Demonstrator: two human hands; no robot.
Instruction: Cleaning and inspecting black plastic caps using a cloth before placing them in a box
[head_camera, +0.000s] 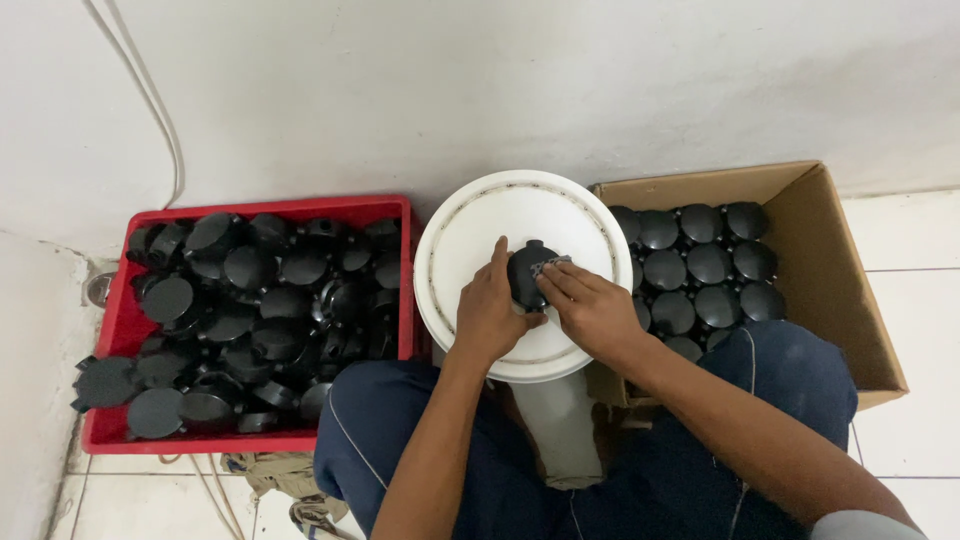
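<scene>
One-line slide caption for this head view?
Left hand and right hand hold a black round part on a white lid, between red crate and cardboard box.

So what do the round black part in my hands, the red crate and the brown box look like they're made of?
Round black part: probably moulded plastic, matte with a dull sheen.
Red crate: likely rigid plastic, smooth, with a uniform thick rim.
Brown box: corrugated cardboard, matte, with folded flaps.

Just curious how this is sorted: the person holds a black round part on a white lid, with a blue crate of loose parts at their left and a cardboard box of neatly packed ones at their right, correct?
Nearly. The crate is red, not blue, as the head view shows. The rest holds: both hands, left hand and right hand, hold the black round part on the white lid, with the cardboard box at the right.
</scene>
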